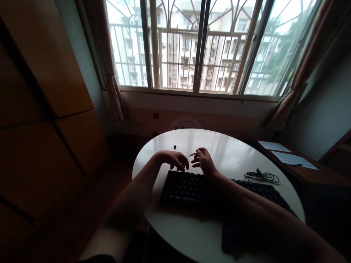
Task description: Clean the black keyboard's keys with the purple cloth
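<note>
A black keyboard [186,187] lies across the white round table [164,228]. Over its upper left edge hovers my left hand [175,160], fingers bent downward and apart, with nothing visible in them. The fingertips are at the top row of keys; whether they touch is unclear. Just to the right, my right hand [204,162] is raised above the keyboard's back edge. Between its thumb and fingers it grips a slim wire keycap puller [192,155], its thin wires sticking out on the right. My right forearm hides the keyboard's middle.
A small dark keycap [174,147] sits on the table behind my left hand. A coiled black cable [261,176] lies at the right. Below my right forearm is a dark flat item [233,237]. Papers [294,160] rest on a brown surface beside the table.
</note>
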Action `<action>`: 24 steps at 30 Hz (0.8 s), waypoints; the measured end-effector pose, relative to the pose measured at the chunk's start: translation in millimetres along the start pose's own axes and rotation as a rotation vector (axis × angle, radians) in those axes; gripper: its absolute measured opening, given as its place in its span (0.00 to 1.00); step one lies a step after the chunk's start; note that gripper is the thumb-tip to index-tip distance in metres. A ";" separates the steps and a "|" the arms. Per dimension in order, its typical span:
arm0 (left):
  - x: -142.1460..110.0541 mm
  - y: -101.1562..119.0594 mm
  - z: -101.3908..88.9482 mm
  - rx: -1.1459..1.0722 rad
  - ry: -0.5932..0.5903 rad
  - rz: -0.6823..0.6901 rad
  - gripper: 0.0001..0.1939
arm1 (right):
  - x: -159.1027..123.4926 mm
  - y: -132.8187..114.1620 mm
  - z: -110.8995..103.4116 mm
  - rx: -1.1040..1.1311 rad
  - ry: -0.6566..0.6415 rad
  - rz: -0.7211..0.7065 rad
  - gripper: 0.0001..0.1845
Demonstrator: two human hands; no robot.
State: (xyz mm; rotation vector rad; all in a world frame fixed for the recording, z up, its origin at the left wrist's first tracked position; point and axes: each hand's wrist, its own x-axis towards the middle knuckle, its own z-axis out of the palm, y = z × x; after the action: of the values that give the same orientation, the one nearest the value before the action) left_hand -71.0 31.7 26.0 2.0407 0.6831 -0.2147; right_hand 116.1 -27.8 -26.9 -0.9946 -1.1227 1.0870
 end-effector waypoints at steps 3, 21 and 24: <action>0.3 4.4 2.2 -0.007 -0.036 0.038 0.27 | 1.5 2.1 -0.7 0.015 0.009 -0.028 0.15; 3.6 21.4 18.3 -0.191 0.143 0.263 0.17 | 1.8 2.0 0.7 0.032 0.028 -0.113 0.14; 2.5 27.7 20.7 -0.317 0.225 0.396 0.18 | -0.7 2.0 2.7 0.024 -0.006 -0.141 0.13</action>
State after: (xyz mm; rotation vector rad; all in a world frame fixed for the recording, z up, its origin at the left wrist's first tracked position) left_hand -51.4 4.3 34.2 1.8588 0.4019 0.3380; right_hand 113.1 -27.9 -28.6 -0.8803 -1.1646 0.9885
